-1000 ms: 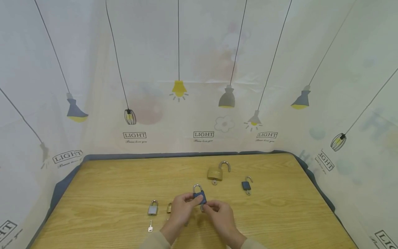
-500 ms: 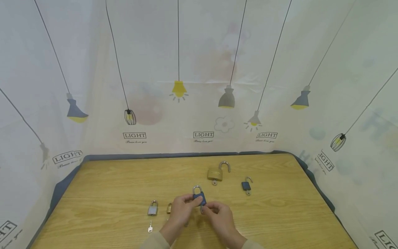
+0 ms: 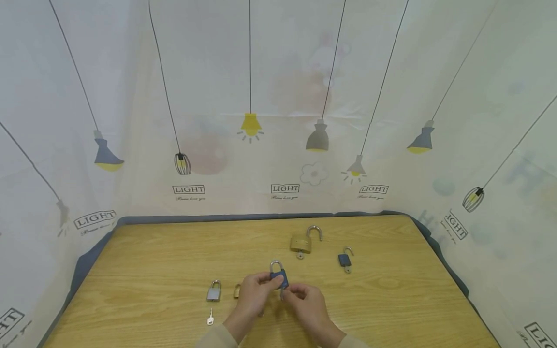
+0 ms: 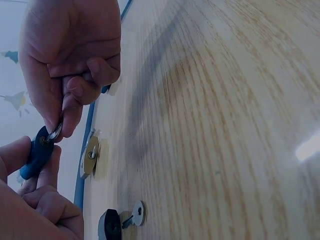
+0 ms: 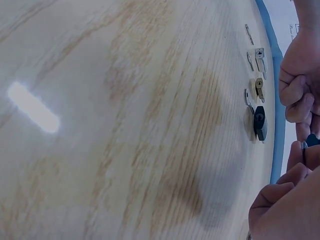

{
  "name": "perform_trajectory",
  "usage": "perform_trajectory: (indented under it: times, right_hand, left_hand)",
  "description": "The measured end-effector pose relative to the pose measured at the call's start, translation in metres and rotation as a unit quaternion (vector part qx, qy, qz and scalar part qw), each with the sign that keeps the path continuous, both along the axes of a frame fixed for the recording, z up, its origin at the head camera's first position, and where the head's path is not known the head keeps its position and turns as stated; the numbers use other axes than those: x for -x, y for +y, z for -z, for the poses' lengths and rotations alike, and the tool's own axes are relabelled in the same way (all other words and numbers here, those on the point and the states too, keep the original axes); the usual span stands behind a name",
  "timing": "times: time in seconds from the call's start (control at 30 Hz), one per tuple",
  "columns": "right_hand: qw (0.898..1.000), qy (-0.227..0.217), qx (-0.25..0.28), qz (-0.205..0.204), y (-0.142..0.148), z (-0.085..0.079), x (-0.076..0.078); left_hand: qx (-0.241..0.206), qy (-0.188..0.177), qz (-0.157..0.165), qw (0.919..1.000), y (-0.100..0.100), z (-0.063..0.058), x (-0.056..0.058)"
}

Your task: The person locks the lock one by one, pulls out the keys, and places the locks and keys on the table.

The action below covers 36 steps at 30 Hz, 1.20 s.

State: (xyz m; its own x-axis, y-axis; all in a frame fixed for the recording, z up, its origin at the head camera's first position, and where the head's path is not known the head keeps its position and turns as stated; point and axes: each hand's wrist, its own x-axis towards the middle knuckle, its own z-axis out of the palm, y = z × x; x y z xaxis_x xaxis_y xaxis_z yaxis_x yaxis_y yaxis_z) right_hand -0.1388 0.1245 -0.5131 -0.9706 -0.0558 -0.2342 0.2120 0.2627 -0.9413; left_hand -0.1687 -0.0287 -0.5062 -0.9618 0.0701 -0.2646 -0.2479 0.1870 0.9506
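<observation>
Above the middle of the table, my left hand (image 3: 253,292) pinches a blue padlock (image 3: 280,278) between thumb and fingers, its silver shackle pointing away and seated in the body. My right hand (image 3: 309,302) pinches the head of a small silver key (image 4: 55,131), partly covered by the fingertips. In the left wrist view the key's shaft meets the keyhole in the underside of the padlock. Most of the blue padlock is out of frame or behind fingers in the right wrist view.
On the wooden table (image 3: 391,295), a brass padlock (image 3: 300,243) and a small blue padlock (image 3: 344,260) lie with shackles open and keys in. Left lie a silver padlock (image 3: 213,292), its key (image 3: 211,316), a small brass padlock (image 3: 237,291) and a black padlock (image 5: 259,123) beside a key (image 5: 248,101).
Both hands and the blue padlock have sunk slightly towards me. The key's head has turned a little between the right fingertips; the shackle stays seated.
</observation>
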Motion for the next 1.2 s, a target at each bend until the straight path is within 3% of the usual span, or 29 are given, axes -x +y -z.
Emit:
perform_trajectory:
  times: [0.73, 1.2]
  right_hand:
    - [0.999, 0.003, -0.019, -0.045, 0.0077, -0.0018, 0.0063]
    - [0.991, 0.063, -0.069, -0.094, 0.0095, -0.0061, 0.0026]
  left_hand:
    - [0.002, -0.005, 0.004, 1.0, 0.0013, 0.0012, -0.0006]
    - [0.009, -0.016, -0.013, 0.9997, -0.001, 0.0007, 0.0032]
